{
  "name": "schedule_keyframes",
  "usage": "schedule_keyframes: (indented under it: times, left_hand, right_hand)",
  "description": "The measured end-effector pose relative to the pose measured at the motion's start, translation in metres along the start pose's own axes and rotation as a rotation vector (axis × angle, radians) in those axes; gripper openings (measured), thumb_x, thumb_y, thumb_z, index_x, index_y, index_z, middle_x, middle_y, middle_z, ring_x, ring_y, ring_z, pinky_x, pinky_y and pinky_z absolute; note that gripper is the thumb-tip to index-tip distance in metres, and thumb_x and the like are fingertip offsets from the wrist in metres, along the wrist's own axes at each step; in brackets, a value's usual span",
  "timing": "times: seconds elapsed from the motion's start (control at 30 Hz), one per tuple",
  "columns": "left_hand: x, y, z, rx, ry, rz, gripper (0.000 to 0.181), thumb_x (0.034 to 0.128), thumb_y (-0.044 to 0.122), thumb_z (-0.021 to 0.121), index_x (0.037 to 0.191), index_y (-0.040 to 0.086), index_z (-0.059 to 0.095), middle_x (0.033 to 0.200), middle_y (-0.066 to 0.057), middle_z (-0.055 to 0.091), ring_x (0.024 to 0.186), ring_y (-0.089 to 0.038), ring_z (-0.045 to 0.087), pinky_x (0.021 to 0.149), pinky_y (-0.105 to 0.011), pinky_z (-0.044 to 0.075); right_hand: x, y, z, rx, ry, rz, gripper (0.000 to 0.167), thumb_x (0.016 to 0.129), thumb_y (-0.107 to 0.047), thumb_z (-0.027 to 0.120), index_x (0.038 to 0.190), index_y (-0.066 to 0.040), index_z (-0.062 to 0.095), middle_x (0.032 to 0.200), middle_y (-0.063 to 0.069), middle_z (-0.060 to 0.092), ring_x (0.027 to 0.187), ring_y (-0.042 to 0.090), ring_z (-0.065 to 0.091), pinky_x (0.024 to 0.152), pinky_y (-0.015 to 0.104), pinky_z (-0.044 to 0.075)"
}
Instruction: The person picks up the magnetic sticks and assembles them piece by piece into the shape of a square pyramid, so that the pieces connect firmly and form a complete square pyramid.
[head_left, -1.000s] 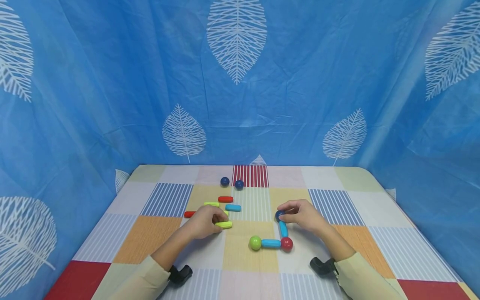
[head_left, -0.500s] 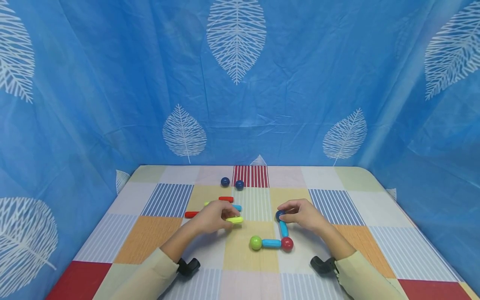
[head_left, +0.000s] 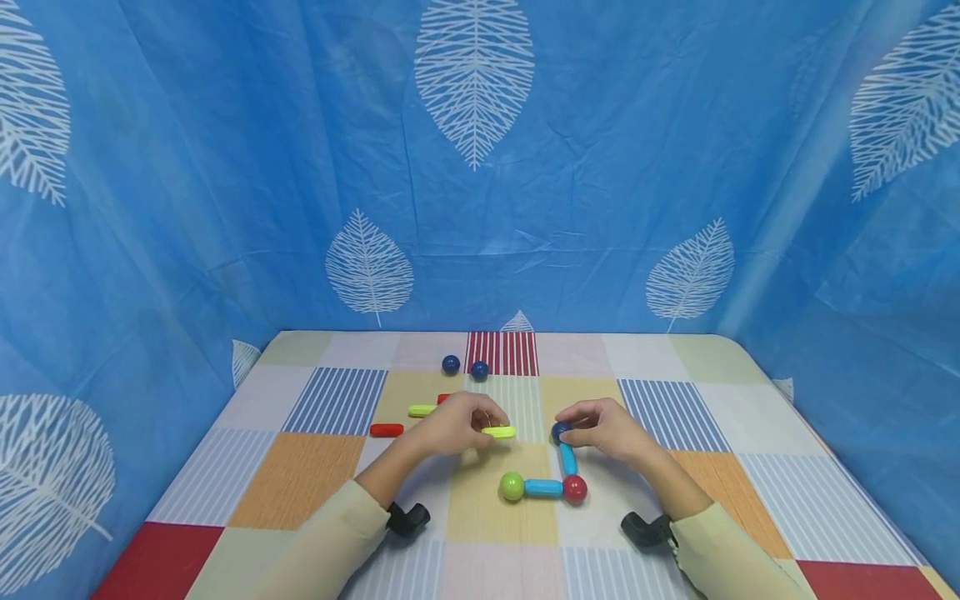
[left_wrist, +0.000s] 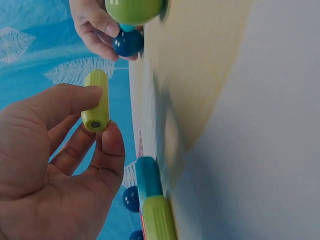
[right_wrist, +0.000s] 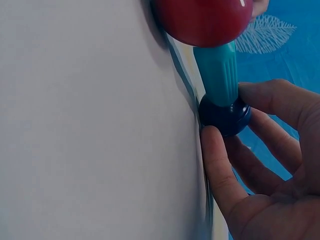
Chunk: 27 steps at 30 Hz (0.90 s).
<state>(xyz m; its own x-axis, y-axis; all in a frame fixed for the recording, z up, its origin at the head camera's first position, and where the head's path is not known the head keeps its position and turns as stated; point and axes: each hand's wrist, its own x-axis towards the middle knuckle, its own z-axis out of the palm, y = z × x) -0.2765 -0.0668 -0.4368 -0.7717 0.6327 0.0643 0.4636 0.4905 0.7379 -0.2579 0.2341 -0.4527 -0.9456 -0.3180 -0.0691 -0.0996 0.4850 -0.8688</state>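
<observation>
My left hand (head_left: 461,423) pinches a yellow-green rod (left_wrist: 97,100) between thumb and fingers, raised above the table; a dark round spot shows on the rod's end in the left wrist view. At the right, my right hand (head_left: 606,429) holds a dark blue ball (right_wrist: 226,118) with thumb and fingertips. That ball joins a light blue rod (head_left: 567,459), which runs to a red ball (head_left: 574,489). From the red ball a second light blue rod (head_left: 543,488) leads left to a green ball (head_left: 512,486). Together they form an L shape lying on the table.
Two loose dark blue balls (head_left: 479,370) sit farther back. Left of and behind my left hand lie a red rod (head_left: 386,430), a yellow-green rod (head_left: 422,411) and a partly covered red rod (head_left: 443,398). A light blue rod (left_wrist: 148,176) shows in the left wrist view.
My left hand has lifted the yellow-green rod off the table and carried it right, toward the blue ball. The right hand and the joined pieces have stayed in place.
</observation>
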Motion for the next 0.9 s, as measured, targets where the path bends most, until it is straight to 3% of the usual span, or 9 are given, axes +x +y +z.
schedule_keyframes:
  times: [0.37,0.63,0.9]
  left_hand:
    - [0.022,0.010,0.016,0.041,-0.015,-0.060,0.026,0.0874,0.008,0.080,0.111,0.020,0.077,0.108,0.006,0.074,0.093,-0.011,0.064,0.085,-0.026,0.055]
    - [0.035,0.017,0.029,0.071,-0.023,-0.040,0.025,0.0873,0.004,0.078,0.109,0.016,0.078,0.103,0.003,0.075,0.091,-0.009,0.065,0.083,-0.023,0.055]
    - [0.046,0.021,0.037,0.088,-0.034,-0.076,0.023,0.0879,0.005,0.078,0.108,0.017,0.079,0.100,0.006,0.074,0.089,-0.007,0.062,0.083,-0.022,0.053]
  right_hand:
    - [0.001,0.002,0.001,-0.029,0.033,0.033,0.029,0.087,-0.014,0.080,0.114,-0.006,0.076,0.114,0.012,0.075,0.098,0.022,0.067,0.080,0.033,0.058]
    - [0.000,0.002,0.001,-0.017,0.029,0.032,0.030,0.087,-0.014,0.080,0.115,-0.005,0.075,0.114,0.013,0.075,0.099,0.022,0.068,0.080,0.034,0.058]
    - [-0.002,0.001,-0.002,-0.006,0.032,0.043,0.032,0.087,-0.014,0.081,0.116,-0.004,0.075,0.114,0.013,0.075,0.100,0.023,0.069,0.082,0.035,0.060]
